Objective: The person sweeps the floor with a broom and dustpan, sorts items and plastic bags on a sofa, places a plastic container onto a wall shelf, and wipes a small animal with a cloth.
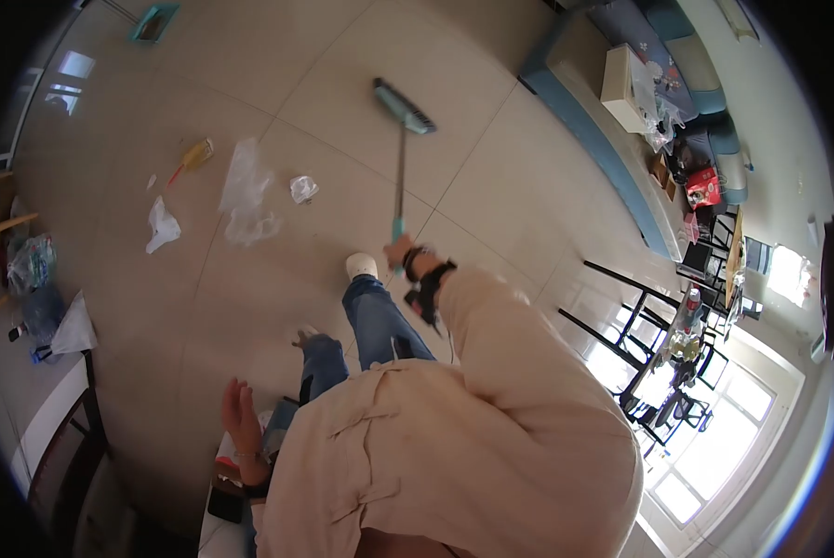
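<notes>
My right hand (400, 253) is wrapped round the handle of a broom (401, 177), whose teal head (404, 107) rests on the tiled floor ahead of me. To the left of the broom lie a crumpled white wrapper (303, 190), a clear plastic bag (246, 191), a yellow and red item (193, 160) and a white crumpled piece (163, 226). My left hand (241, 418) hangs at my left side with its fingers stretched out, holding nothing.
A teal dustpan (154, 24) lies at the far left. A blue-edged bench (603, 139) bearing a white box (625, 90) runs along the right, with black stool legs (621, 307) nearer. A dark-framed chair (73, 437) is at the lower left.
</notes>
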Tool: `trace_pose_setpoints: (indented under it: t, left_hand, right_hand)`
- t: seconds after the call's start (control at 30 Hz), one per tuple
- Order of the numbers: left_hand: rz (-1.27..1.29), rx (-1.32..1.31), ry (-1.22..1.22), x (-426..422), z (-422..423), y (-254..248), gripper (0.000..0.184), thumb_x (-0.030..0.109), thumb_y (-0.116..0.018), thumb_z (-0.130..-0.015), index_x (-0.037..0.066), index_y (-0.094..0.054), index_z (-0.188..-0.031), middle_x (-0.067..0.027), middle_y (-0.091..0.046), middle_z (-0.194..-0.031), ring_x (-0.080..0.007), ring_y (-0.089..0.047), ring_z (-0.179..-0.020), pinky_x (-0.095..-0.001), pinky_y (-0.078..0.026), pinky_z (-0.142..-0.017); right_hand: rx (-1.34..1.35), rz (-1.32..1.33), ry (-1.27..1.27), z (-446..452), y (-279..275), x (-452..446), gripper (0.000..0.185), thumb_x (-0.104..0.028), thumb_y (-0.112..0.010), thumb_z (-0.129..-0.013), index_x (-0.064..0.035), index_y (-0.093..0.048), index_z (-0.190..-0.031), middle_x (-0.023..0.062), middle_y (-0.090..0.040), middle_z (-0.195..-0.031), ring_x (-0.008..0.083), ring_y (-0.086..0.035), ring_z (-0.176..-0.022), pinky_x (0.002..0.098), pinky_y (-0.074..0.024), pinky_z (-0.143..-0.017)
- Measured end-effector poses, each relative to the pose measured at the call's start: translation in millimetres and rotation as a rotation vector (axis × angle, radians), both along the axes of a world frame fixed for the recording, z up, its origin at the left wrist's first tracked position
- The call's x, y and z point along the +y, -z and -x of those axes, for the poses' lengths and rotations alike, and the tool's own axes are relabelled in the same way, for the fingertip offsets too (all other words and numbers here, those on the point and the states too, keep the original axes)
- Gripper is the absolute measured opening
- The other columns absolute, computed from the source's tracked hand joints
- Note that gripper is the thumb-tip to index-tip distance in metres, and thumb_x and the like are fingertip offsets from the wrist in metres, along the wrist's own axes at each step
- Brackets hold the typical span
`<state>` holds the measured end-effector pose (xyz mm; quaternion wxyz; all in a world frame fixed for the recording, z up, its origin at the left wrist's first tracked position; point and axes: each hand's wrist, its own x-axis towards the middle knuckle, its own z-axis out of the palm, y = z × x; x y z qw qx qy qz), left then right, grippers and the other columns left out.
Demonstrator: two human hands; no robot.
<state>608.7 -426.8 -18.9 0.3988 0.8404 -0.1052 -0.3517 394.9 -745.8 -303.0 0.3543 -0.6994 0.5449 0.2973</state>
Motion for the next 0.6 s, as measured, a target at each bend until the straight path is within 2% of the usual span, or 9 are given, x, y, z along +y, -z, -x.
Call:
trace_pose_setpoints:
  t: [0.03,0.07,0.13,0.2,0.23,0.27,0.33,0.37,0.6]
  left_hand:
    - [0.029,-0.014,0.028,-0.4,-4.6,1.0,0.032,0.013,-0.048,-0.083,-0.002,-0.044,-0.111,-0.0113,-0.053,-0.099,-0.0164,-0.051,-0.09,-0.0266,-0.041,-0.077]
    - [0.026,-0.016,0.025,1.0,-10.3,2.4,0.032,0.013,-0.048,-0.083,-0.002,-0.044,-0.111,-0.0113,-0.053,-0.099,-0.0164,-0.051,-0.09,-0.0266,-0.041,-0.077]
    - [0.047,-0.026,0.098,4.7,-21.4,5.7,0.032,0.015,-0.045,-0.085,-0.003,-0.044,-0.111,-0.0115,-0.053,-0.101,-0.0171,-0.052,-0.088,-0.0273,-0.041,-0.078]
    - [0.035,-0.01,0.115,9.1,-36.2,6.6,0.031,0.014,-0.045,-0.085,-0.002,-0.044,-0.111,-0.0112,-0.053,-0.1,-0.0166,-0.052,-0.088,-0.0269,-0.041,-0.078]
    - [0.025,0.004,0.134,12.1,-44.4,9.1,0.03,0.014,-0.046,-0.085,-0.002,-0.045,-0.11,-0.0109,-0.053,-0.1,-0.0162,-0.051,-0.088,-0.0265,-0.041,-0.078]
    - [0.024,0.008,0.126,17.5,-53.8,15.8,0.03,0.014,-0.046,-0.085,-0.002,-0.045,-0.11,-0.0109,-0.053,-0.1,-0.0162,-0.051,-0.088,-0.0265,-0.041,-0.078]
    - [0.008,-0.08,0.24,35.4,-82.5,30.9,0.029,0.013,-0.046,-0.084,-0.002,-0.046,-0.109,-0.0101,-0.054,-0.099,-0.0149,-0.051,-0.088,-0.0262,-0.042,-0.077]
    - [0.004,-0.075,0.241,45.8,-101.5,38.2,0.029,0.013,-0.046,-0.084,-0.002,-0.046,-0.109,-0.0101,-0.054,-0.099,-0.0149,-0.051,-0.088,-0.0262,-0.042,-0.077]
    - [0.067,-0.143,0.245,97.3,-185.3,46.3,0.026,0.016,-0.051,-0.082,-0.001,-0.05,-0.102,-0.0088,-0.057,-0.087,-0.0141,-0.053,-0.081,-0.0251,-0.042,-0.072]
  right_hand:
    - [-0.127,0.075,0.276,-13.0,-44.6,38.3,0.035,-0.022,-0.053,-0.068,0.0127,-0.051,-0.072,0.0215,-0.058,-0.068,0.0282,-0.06,-0.062,0.0351,-0.0488,-0.058]
    - [-0.115,-0.29,0.324,-25.6,-75.2,51.7,0.04,-0.02,-0.05,-0.07,0.0172,-0.044,-0.084,0.0196,-0.057,-0.06,0.027,-0.059,-0.057,0.0353,-0.0484,-0.058]
    - [-0.081,-0.465,0.149,-36.3,-90.0,85.5,0.057,-0.024,-0.052,-0.075,0.0137,-0.027,-0.109,0.0226,-0.054,-0.085,0.0321,-0.057,-0.076,0.039,-0.0461,-0.066]
    - [-0.129,-0.609,0.323,-60.0,-144.2,100.8,0.048,-0.022,-0.051,-0.074,0.0141,-0.036,-0.101,0.0196,-0.056,-0.078,0.0277,-0.058,-0.068,0.0371,-0.0463,-0.061]
    - [-0.185,-0.584,0.228,-65.2,-152.4,104.5,0.034,-0.021,-0.052,-0.072,0.0094,-0.047,-0.086,0.0162,-0.055,-0.067,0.0239,-0.056,-0.061,0.0357,-0.0458,-0.057]
    - [-0.392,-0.505,0.084,-54.6,-130.7,115.0,0.026,-0.018,-0.052,-0.073,0.0063,-0.048,-0.081,0.012,-0.053,-0.061,0.0205,-0.053,-0.052,0.0327,-0.043,-0.048]
    - [-0.365,-0.619,0.718,-51.7,-157.5,116.6,0.013,-0.013,-0.053,-0.073,-0.0006,-0.048,-0.074,0.0044,-0.046,-0.053,0.0134,-0.044,-0.04,0.0271,-0.039,-0.037]
    - [-0.429,-0.678,0.93,-44.0,-179.1,117.6,0.012,-0.011,-0.054,-0.072,-0.0017,-0.047,-0.073,0.0035,-0.043,-0.052,0.0114,-0.041,-0.037,0.0252,-0.0384,-0.035]
    - [-0.375,-0.63,1.306,-21.6,-296.6,226.7,0.013,-0.016,-0.051,-0.077,-0.0083,-0.042,-0.082,0.0008,-0.041,-0.051,0.0101,-0.039,-0.037,0.0242,-0.0325,-0.034]
